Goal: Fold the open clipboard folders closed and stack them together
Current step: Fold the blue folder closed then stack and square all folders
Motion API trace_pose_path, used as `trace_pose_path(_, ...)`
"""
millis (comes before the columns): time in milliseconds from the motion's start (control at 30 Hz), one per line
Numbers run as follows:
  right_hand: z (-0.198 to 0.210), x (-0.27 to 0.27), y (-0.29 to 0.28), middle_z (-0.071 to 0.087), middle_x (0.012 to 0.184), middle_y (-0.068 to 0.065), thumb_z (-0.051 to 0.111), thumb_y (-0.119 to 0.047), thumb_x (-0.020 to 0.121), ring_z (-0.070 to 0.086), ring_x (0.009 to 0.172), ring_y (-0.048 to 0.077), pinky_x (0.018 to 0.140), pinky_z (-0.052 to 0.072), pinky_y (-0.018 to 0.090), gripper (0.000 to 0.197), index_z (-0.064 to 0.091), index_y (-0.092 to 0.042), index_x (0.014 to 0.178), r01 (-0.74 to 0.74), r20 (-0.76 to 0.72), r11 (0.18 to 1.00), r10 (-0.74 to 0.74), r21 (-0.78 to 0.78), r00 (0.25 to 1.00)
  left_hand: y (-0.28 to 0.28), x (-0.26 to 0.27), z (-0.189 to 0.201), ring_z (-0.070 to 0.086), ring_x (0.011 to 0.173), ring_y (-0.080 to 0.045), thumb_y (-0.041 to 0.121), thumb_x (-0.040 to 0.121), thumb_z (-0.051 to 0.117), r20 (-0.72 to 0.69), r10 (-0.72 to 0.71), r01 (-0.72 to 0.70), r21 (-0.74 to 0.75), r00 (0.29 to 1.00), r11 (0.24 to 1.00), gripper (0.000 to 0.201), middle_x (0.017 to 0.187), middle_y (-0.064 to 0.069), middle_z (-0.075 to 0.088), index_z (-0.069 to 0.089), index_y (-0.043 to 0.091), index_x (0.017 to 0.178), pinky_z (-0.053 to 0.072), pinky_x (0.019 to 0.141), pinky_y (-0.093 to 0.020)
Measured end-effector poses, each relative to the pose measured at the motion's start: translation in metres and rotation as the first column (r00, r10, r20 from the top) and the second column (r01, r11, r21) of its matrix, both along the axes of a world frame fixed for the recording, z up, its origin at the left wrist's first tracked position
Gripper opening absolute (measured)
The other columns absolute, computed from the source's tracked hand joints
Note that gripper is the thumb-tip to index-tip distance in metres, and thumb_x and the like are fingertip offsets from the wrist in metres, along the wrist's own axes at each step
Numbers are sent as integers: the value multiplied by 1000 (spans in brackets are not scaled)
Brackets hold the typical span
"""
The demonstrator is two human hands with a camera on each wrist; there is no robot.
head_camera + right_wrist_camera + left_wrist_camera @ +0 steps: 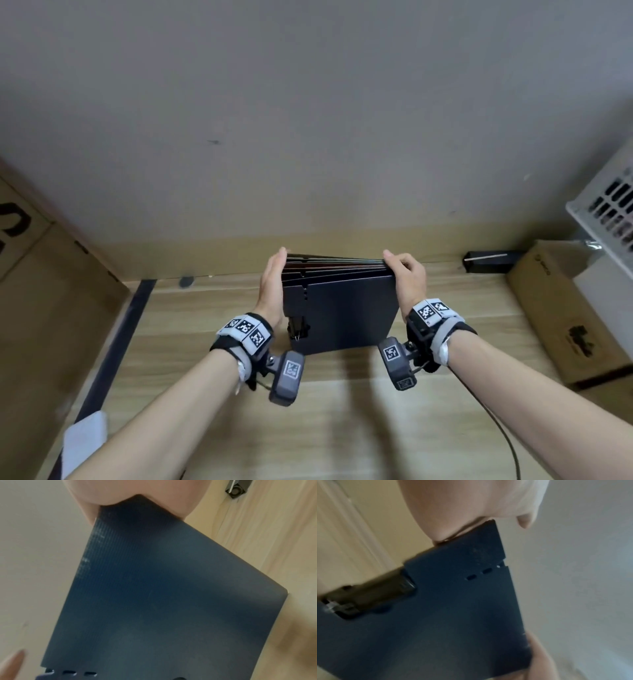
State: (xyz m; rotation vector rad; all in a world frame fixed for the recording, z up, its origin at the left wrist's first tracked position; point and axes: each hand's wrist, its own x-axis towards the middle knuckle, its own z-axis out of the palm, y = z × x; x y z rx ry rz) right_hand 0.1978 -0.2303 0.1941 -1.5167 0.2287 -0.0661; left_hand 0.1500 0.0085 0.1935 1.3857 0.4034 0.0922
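Several dark navy clipboard folders (342, 308), closed and gathered into one stack, stand on edge on the wooden table (342, 411). My left hand (272, 284) presses flat, fingers straight, against the stack's left side. Over the top right corner my right hand (406, 274) curls and grips it. A black metal clip (297, 329) shows at the front folder's lower left. The left wrist view has the front folder (453, 615), its clip (368, 597) and my palm (462, 507) on the edge. In the right wrist view my right hand (137, 490) holds the folder's (163, 595) corner.
The wall (308, 120) rises just behind the stack. A large cardboard box (41, 291) stands at the left, another cardboard box (565, 308) at the right beneath a white slotted basket (609, 202). A small black object (489, 260) lies by the wall. A cable (496, 428) trails at the front right.
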Motion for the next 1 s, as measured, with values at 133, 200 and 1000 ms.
trace_pose_path(133, -4, 1, -4, 48, 58, -10, 68, -26, 86, 48, 65, 10, 78, 32, 32, 38, 45, -22, 56, -21, -42, 1000, 22, 23, 999, -11, 2, 6, 56, 125, -27, 55, 85, 52, 2, 63, -63, 29, 998, 998, 56, 130, -10, 62, 61, 14, 121, 38, 111, -48)
trace_pose_path(200, -6, 2, -5, 54, 63, -11, 67, -22, 88, 53, 69, 4, 80, 35, 31, 29, 51, -17, 64, -15, -22, 1000, 15, -5, 1000, -13, -1, 5, 58, 113, -26, 43, 93, 48, 21, 59, -60, 66, 998, 996, 33, 116, -8, 65, 62, 16, 107, 41, 105, -42)
trace_pose_path(1000, -15, 17, -21, 66, 94, -6, 66, -66, 73, 59, 90, 12, 85, 41, 30, 50, 64, -20, 91, -238, -65, 967, 233, -91, 970, -26, 24, 1, 50, 80, -18, 30, 102, 43, 93, 248, -261, 195, 964, 945, 37, 81, -4, 55, 55, 17, 70, 39, 76, -32)
